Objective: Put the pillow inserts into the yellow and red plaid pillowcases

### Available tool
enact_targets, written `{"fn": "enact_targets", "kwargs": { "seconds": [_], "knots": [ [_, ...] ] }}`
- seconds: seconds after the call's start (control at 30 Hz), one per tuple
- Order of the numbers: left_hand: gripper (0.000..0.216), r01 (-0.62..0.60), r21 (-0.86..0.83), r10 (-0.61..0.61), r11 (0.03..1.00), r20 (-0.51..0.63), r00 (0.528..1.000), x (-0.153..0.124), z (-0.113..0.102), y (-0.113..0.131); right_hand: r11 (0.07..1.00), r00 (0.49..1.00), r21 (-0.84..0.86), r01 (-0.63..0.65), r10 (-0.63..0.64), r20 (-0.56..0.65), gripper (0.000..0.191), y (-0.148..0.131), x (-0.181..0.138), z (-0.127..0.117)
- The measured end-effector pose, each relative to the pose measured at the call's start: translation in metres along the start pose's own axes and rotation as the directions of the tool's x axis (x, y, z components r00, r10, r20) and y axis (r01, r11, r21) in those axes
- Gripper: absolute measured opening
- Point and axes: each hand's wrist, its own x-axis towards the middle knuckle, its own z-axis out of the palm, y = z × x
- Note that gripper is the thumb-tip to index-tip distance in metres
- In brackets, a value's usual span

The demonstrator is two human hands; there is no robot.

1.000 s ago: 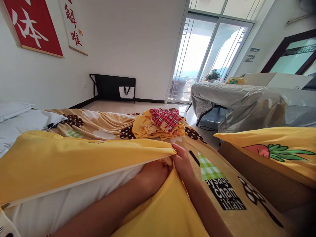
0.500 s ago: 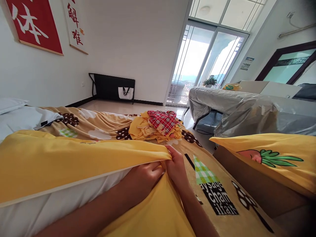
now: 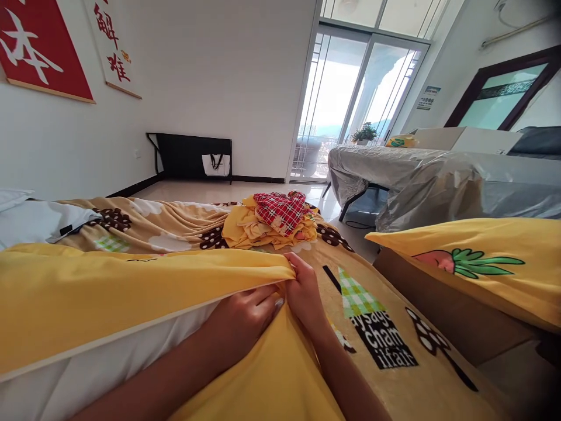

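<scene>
A yellow pillowcase (image 3: pixel 131 298) stretches across the near side of the bed, its open edge peeled back over a white pillow (image 3: pixel 131 339). My right hand (image 3: pixel 304 286) pinches the pillowcase at its right corner, thumb on top. Close beside it, my left hand (image 3: pixel 249 316) lies inside the opening, its curled fingers closed on the yellow cloth by that corner. Some of the left fingertips are hidden in the folds. More yellow cloth hangs down between my forearms.
A pile of folded yellow cloth (image 3: pixel 239 225) with a red checked cloth (image 3: pixel 283 210) on top lies on the patterned blanket (image 3: pixel 307 362). At right, a carrot-print yellow pillow (image 3: pixel 539 263) rests on a cardboard box (image 3: pixel 421 292). Behind stands a plastic-covered table (image 3: pixel 403 175).
My view has tilted and shifted slightly, so the room sits further left. My left hand has turned a little, and a fingernail now shows. Both hands stay at the pillowcase corner.
</scene>
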Motion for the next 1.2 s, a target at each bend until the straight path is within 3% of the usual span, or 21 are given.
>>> {"fn": "enact_targets", "kwargs": {
  "seconds": [0.23, 0.47, 0.7, 0.97, 1.2],
  "knots": [
    [0.040, 0.051, -0.038, -0.039, 0.998, 0.258, 0.965, 0.006, -0.008, 0.003, 0.998, 0.998, 0.054, -0.013, 0.010, 0.063, 0.009, -0.002, 0.001, -0.002],
    [0.043, 0.069, 0.119, -0.108, 0.990, 0.356, 0.928, 0.006, -0.002, 0.005, 1.000, 0.999, 0.003, 0.020, -0.020, 0.024, 0.018, -0.001, 0.000, -0.001],
    [0.043, 0.032, 0.165, -0.091, 0.986, 0.367, 0.926, 0.005, 0.004, 0.002, 0.990, 0.998, -0.138, -0.011, 0.020, 0.065, 0.019, -0.005, -0.002, -0.003],
    [0.040, 0.075, 0.118, -0.112, 0.990, 0.343, 0.933, 0.002, 0.009, 0.002, 0.934, 0.989, -0.357, -0.016, 0.067, 0.131, 0.015, 0.004, -0.001, -0.010],
    [0.047, 0.067, 0.091, -0.091, 0.994, 0.290, 0.953, 0.000, 0.011, 0.001, 0.990, 0.960, -0.137, -0.019, 0.057, 0.275, 0.006, 0.008, 0.005, -0.016]
  ]
}}
